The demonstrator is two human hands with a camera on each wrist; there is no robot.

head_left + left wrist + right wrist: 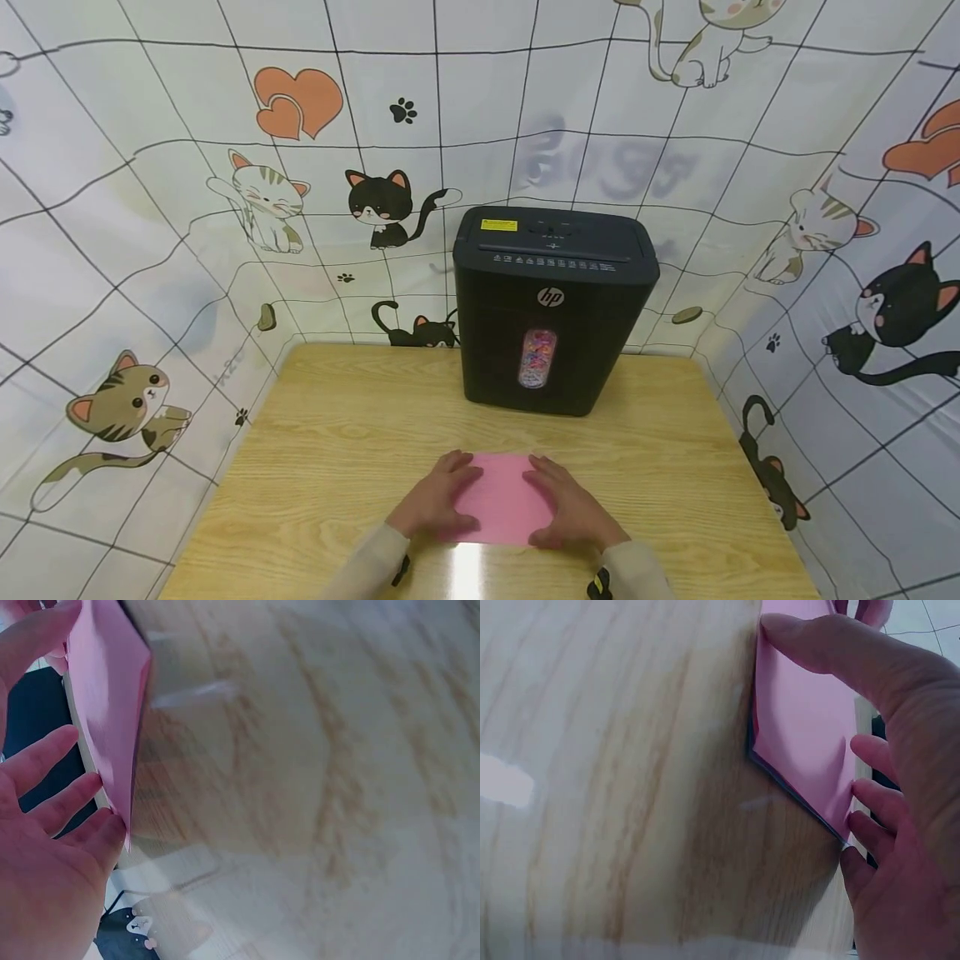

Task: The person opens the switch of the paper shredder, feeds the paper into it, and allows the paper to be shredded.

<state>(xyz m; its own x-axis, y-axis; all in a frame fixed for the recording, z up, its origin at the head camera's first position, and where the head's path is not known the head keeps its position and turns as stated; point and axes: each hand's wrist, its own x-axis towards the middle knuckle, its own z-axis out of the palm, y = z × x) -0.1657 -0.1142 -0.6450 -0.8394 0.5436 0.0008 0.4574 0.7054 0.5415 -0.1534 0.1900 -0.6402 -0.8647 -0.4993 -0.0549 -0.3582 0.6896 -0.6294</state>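
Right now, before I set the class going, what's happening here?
A person's left hand and right hand are touching pink paper from either side, on a wooden table. Darker edges show beneath it. Beyond stands a black HP shredder, coloured scraps visible through its window.

A person's right hand [922,787] spreads around a pink sheet [806,697] here on a wood-grained tabletop [630,787], thumb at one edge, fingertips along the opposite side. Below the pink, a red layer [756,724] and a dark layer [769,768] peek out. Fingers of the left hand [874,611] appear at the far end; glare [502,780] whitens a patch of the wood.
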